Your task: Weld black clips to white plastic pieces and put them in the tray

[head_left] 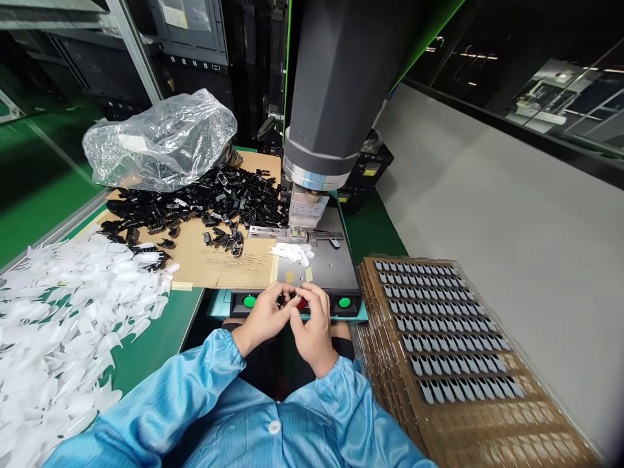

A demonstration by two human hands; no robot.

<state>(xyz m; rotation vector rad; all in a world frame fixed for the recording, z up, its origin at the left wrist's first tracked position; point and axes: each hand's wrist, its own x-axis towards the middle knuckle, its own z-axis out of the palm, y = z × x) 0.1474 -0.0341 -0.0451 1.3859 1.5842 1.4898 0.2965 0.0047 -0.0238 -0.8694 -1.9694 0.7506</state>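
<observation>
Meeting just in front of the machine's control panel [292,303], the left hand [266,318] and right hand [314,325] pinch a small dark part [284,301] between their fingertips, fingers curled closed on it; its shape is too small to tell. A green button [249,301] sits just left of the hands, another [344,302] just right. White pieces [294,252] lie on the machine plate below the press head [316,162]. Black parts [205,201] spread over cardboard [219,263], white parts [63,305] cover the green counter [156,338], and stacked trays [448,338] stand right.
</observation>
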